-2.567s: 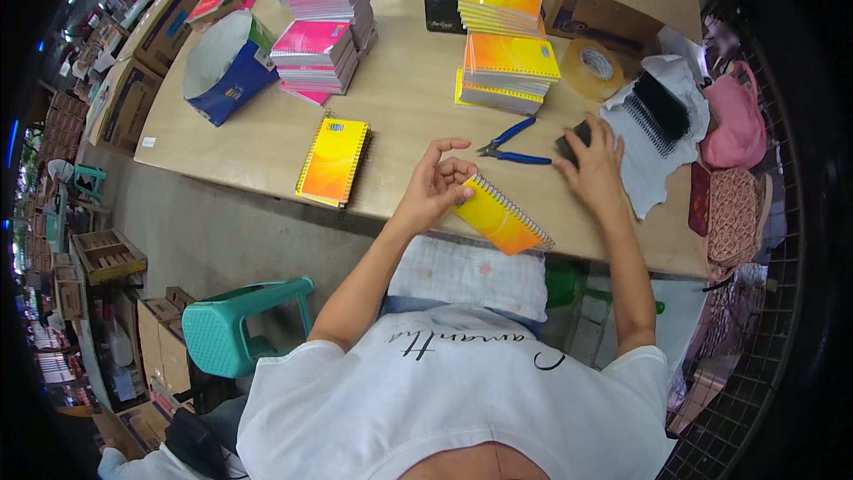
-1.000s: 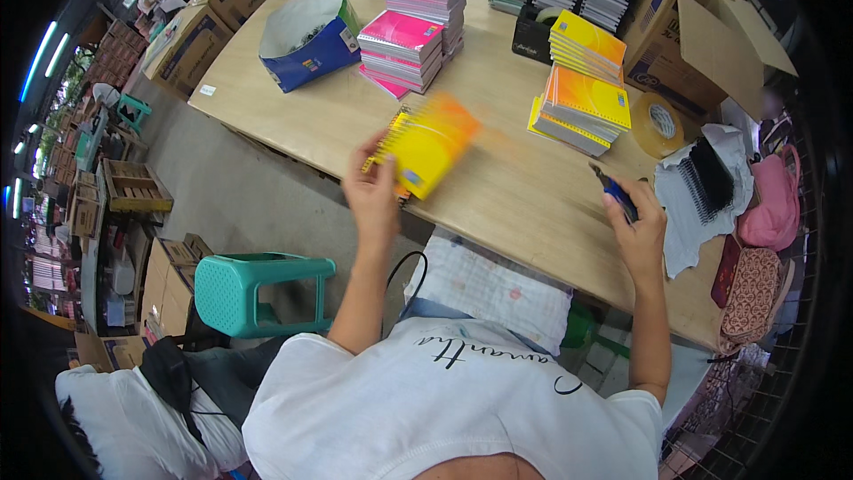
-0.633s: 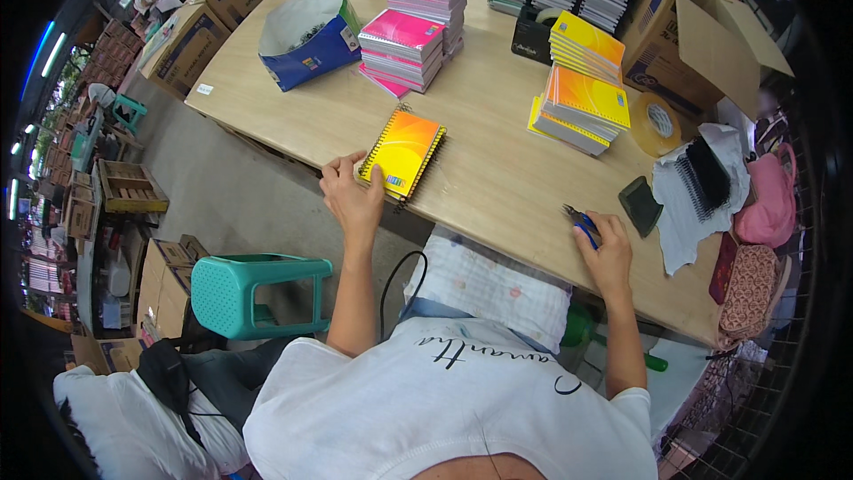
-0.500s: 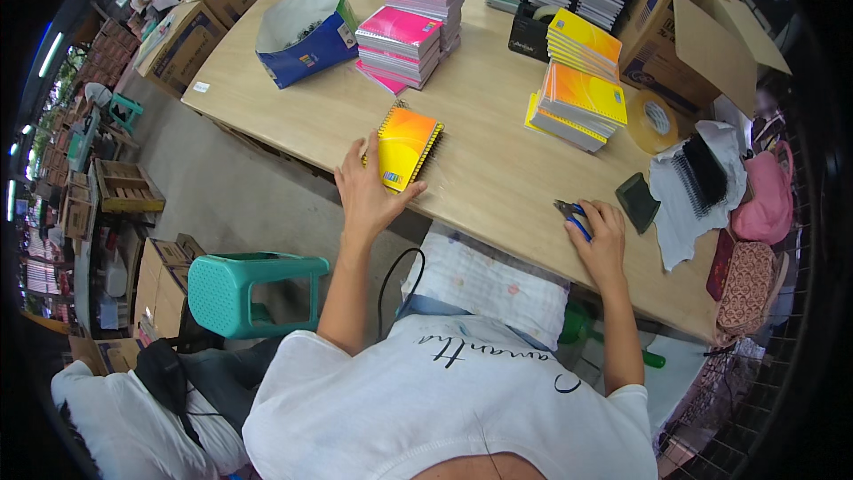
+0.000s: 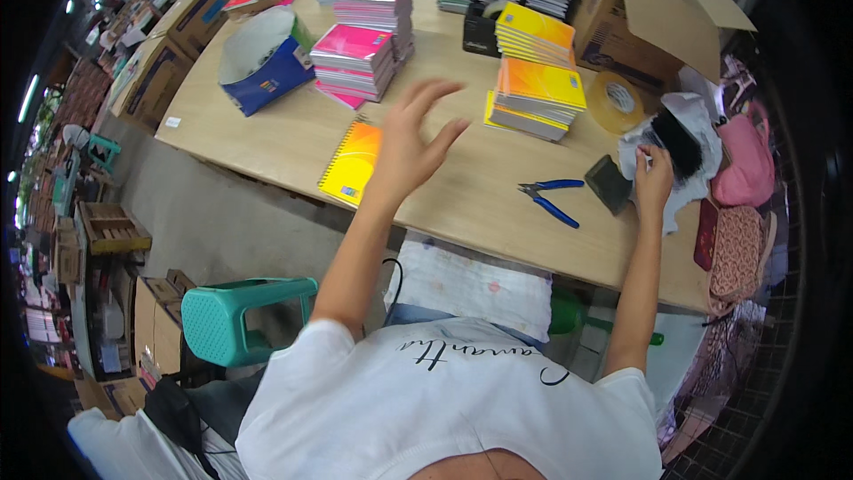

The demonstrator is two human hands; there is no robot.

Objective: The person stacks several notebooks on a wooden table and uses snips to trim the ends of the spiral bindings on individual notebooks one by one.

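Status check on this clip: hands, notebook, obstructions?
Left hand open, empty. Right hand by black coils, grip unclear. Yellow-orange notebook on table, partly behind left hand. Blue pliers between hands.

Holds left hand (image 5: 413, 142) open above the tabletop (image 5: 471, 182), partly hiding a yellow-orange spiral notebook (image 5: 349, 164) at left. Has right hand (image 5: 654, 178) at the white cloth (image 5: 682, 197), beside black binding coils (image 5: 679, 144); has blue-handled cutters (image 5: 557, 212) lying open, left of a dark green pad (image 5: 609, 184).

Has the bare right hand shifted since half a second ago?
Yes. The bare right hand has moved rightward and forward: from left of the dark green rectangular block to its right, at the crumpled white cloth.
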